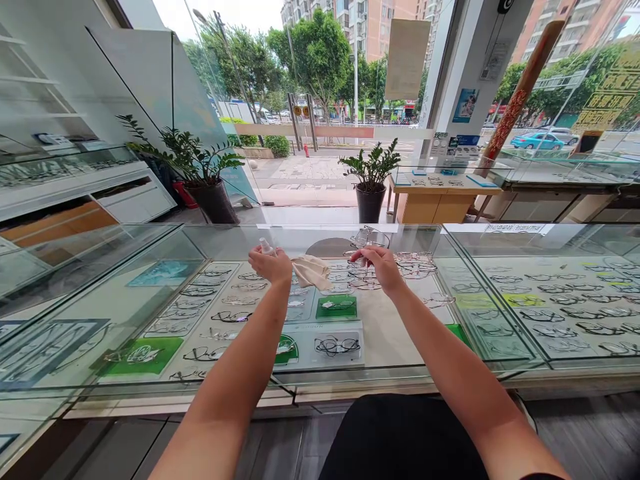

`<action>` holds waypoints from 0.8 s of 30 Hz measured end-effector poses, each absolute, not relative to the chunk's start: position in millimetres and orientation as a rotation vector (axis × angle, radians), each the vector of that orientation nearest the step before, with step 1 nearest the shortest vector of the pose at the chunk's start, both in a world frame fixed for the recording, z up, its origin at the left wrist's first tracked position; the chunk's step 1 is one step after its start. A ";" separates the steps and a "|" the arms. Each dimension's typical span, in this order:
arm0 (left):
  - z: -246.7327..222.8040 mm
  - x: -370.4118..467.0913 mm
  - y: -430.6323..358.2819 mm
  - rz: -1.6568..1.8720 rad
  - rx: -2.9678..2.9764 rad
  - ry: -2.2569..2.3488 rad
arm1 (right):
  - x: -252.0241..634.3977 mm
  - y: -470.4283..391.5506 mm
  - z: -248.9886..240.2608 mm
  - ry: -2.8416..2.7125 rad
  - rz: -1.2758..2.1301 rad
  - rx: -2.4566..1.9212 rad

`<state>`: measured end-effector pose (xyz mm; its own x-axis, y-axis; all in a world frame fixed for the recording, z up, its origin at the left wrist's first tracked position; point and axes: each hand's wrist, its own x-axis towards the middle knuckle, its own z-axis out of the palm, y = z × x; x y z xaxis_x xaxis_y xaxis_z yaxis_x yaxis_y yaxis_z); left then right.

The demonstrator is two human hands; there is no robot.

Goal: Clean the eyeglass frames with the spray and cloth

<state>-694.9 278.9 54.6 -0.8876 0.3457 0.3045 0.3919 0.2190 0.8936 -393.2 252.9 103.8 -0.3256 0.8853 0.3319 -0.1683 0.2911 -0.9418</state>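
Observation:
In my left hand (273,265) is a small clear spray bottle (265,246), held upright with the fingers closed around it. Just right of that hand a crumpled cream cloth (311,272) lies on the glass counter top. My right hand (379,262) is closed in a pinch at a pair of eyeglasses (370,236); the fingers partly hide where they grip it. Several more eyeglasses (414,265) are grouped on the counter top beside my right hand.
The glass display case (395,333) holds rows of eyeglasses, with a green display card (337,307) among them. A second case (560,313) adjoins on the right. Beyond the counter stand potted plants (371,200) and a wooden cabinet (440,203) before the window.

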 end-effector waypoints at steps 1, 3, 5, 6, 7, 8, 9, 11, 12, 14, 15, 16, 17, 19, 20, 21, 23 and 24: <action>59.7 -689.5 274.8 -1.756 -0.753 -2.334 | -393.4 253.3 103.6 -1.509 1.258 -0.689; 69.0 -675.5 266.2 -1.650 -0.902 -2.117 | -394.0 253.9 103.5 -1.508 1.257 -0.686; 73.2 -659.6 260.0 -1.510 -1.207 -1.987 | -394.5 254.2 103.5 -1.507 1.256 -0.683; 72.3 -652.0 258.5 -1.415 -1.397 -1.991 | -394.6 254.3 103.5 -1.508 1.254 -0.679; 69.5 -645.1 258.4 -1.290 -1.590 -2.036 | -394.7 254.4 103.4 -1.509 1.253 -0.675; 65.1 -639.3 259.3 -1.129 -1.769 -2.118 | -394.8 254.5 103.2 -1.510 1.251 -0.670; 59.9 -634.8 261.0 -0.941 -1.917 -2.219 | -394.8 254.6 103.0 -1.512 1.248 -0.667; 49.4 -630.2 265.6 -0.565 -2.102 -2.400 | -394.7 254.9 102.6 -1.517 1.242 -0.668; 45.6 -629.8 267.6 -0.422 -2.148 -2.452 | -394.6 255.0 102.4 -1.521 1.240 -0.671; 42.4 -632.0 270.0 -0.294 -2.183 -2.461 | -394.7 255.1 102.2 -1.531 1.236 -0.677; 43.1 -634.0 270.3 -0.305 -2.164 -2.439 | -394.8 255.1 102.1 -1.534 1.235 -0.678; 45.0 -636.4 270.0 -0.341 -2.114 -2.422 | -395.0 255.1 102.0 -1.535 1.234 -0.677; 47.7 -639.0 269.3 -0.389 -2.043 -2.413 | -395.2 255.1 101.8 -1.533 1.233 -0.676; 53.5 -644.4 267.7 -0.457 -1.890 -2.439 | -395.7 255.2 100.9 -1.526 1.233 -0.670; 55.9 -646.9 267.1 -0.462 -1.841 -2.478 | -396.0 255.3 100.3 -1.523 1.234 -0.669; 57.9 -649.1 266.6 -0.444 -1.826 -2.532 | -396.1 255.4 99.6 -1.522 1.236 -0.670; 60.3 -652.2 266.3 -0.389 -1.873 -2.631 | -396.2 255.7 98.4 -1.525 1.241 -0.676; 61.2 -653.0 266.1 -0.390 -1.903 -2.663 | -396.1 255.8 97.8 -1.527 1.244 -0.681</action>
